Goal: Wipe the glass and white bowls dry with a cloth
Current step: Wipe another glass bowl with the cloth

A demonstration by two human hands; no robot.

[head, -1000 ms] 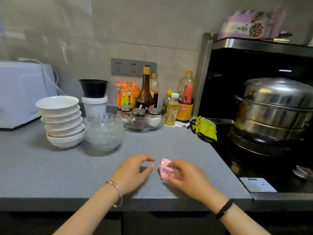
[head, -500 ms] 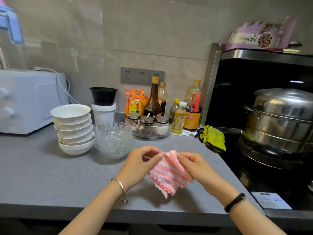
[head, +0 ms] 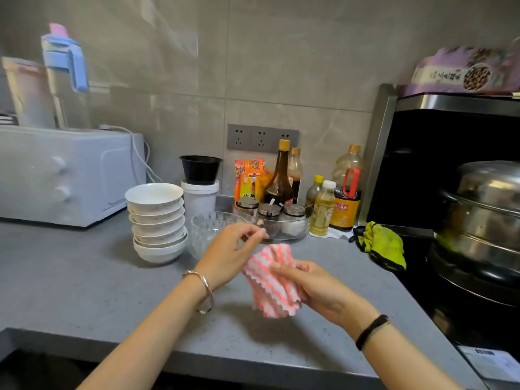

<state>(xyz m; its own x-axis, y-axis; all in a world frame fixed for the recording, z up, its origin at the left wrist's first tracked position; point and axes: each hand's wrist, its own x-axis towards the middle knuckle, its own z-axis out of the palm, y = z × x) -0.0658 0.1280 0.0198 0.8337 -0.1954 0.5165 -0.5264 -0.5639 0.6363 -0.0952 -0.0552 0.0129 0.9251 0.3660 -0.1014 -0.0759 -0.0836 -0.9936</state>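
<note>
A: Cloth position?
B: Pink-striped cloth is held above the table, near the front edge. The right hand has a pinching grip on it, thumb over the fabric.
A: Left hand?
B: Grip loosely curled, nothing in it, just before the glass bowls. White bowls are stacked just beside, to the left.
A: Room?
B: Bare table left of the 2 forearms; steamer pot bounds the right.

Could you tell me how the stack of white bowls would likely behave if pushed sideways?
The stack is likely heavy, nesting several deep. It stands tall on a narrow base, so a high push might tip it. It looks glossy and ceramic, so probably slippery and breakable.
</note>
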